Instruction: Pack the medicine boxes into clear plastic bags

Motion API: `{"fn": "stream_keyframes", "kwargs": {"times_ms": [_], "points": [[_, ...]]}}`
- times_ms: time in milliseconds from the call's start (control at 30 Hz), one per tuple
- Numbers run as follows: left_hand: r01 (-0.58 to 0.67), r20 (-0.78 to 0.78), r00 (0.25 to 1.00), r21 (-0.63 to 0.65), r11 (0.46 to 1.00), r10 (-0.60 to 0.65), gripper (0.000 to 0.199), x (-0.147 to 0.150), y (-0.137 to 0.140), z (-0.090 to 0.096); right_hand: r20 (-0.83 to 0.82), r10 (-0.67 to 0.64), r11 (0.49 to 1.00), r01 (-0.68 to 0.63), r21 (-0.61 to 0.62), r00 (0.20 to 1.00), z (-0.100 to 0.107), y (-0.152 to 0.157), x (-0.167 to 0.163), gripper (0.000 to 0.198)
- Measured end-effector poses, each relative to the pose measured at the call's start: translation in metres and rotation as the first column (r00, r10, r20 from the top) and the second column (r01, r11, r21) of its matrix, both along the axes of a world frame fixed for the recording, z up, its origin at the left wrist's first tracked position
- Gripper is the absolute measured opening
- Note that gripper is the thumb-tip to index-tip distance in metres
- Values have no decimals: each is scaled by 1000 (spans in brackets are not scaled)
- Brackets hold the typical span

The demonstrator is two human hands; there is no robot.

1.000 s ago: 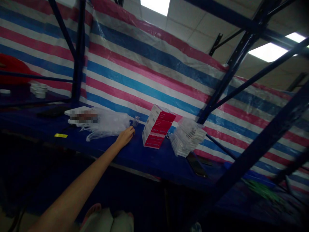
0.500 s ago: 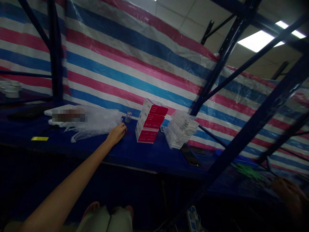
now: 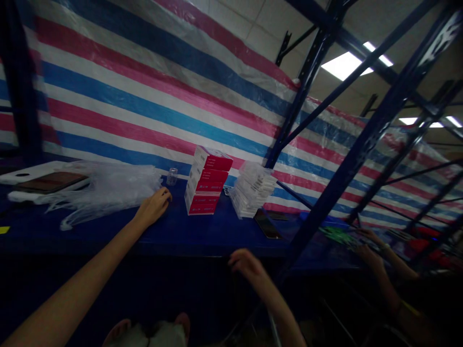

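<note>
My left hand [image 3: 154, 207] rests on the blue tabletop with its fingers loosely bent and nothing visible in them. Just behind its fingertips stands a small clear glass jar [image 3: 172, 177]. To its left lies a pile of clear plastic bags [image 3: 115, 185]. A stack of red and white boxes [image 3: 209, 180] rises right of that hand. Slightly blurred, my right hand [image 3: 248, 265] hangs in front of the table's edge, fingers apart and no object seen in it. Nearest to it on the table are a dark phone [image 3: 266, 224] and a stack of bagged white packets [image 3: 252, 190].
Blue rack posts [image 3: 325, 197] slant across the right side. A striped plastic sheet [image 3: 162, 101] hangs behind the table. Farther right, another person's hands [image 3: 371, 253] are beside green items [image 3: 338, 235]. At far left, a phone [image 3: 54, 182] lies on a white object [image 3: 27, 196].
My right hand has come into view at the table's front edge. The view has turned right, so the table's things appear farther left. My left hand stays resting beside the bags.
</note>
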State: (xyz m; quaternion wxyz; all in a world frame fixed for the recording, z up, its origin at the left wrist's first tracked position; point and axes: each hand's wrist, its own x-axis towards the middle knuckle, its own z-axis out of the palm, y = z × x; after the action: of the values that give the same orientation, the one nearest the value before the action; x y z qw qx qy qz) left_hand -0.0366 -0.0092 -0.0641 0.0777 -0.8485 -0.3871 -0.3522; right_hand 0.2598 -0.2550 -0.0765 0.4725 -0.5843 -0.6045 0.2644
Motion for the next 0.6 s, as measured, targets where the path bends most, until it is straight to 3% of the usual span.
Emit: {"fn": "stream_keyframes", "kwargs": {"times_ms": [33, 67, 133, 167, 200, 267, 333, 433, 600], "points": [[9, -5, 1000, -12, 1000, -9, 20, 1, 1, 0, 113, -180, 984, 180, 14, 977, 10, 7, 20, 37], [15, -2, 1000, -24, 1000, -16, 20, 1, 2, 0, 253, -390, 918, 394, 37, 885, 20, 16, 40, 40], [28, 15, 1000, -39, 999, -27, 20, 1, 4, -1, 525, -666, 662, 744, 88, 531, 33, 39, 77, 56], [31, 26, 999, -41, 999, -30, 20, 1, 4, -2, 611, -652, 594, 803, 44, 449, 36, 51, 91, 67], [32, 35, 999, -39, 999, -31, 20, 1, 5, -2, 669, -608, 564, 826, -16, 428, 35, 63, 102, 78], [33, 40, 999, -31, 999, -31, 21, -1, 5, -3, 717, -523, 567, 816, -111, 461, 28, 85, 113, 90], [29, 31, 999, -22, 999, -28, 21, -2, 4, -4, 732, -512, 578, 811, -92, 448, 18, 102, 114, 90], [21, 20, 1000, -24, 999, -20, 21, -2, 2, -3, 730, -558, 566, 824, -13, 395, 10, 113, 110, 79], [27, 27, 999, -72, 997, -25, 22, -2, 4, -2, 673, -615, 558, 830, 5, 410, 10, 110, 112, 58]]}}
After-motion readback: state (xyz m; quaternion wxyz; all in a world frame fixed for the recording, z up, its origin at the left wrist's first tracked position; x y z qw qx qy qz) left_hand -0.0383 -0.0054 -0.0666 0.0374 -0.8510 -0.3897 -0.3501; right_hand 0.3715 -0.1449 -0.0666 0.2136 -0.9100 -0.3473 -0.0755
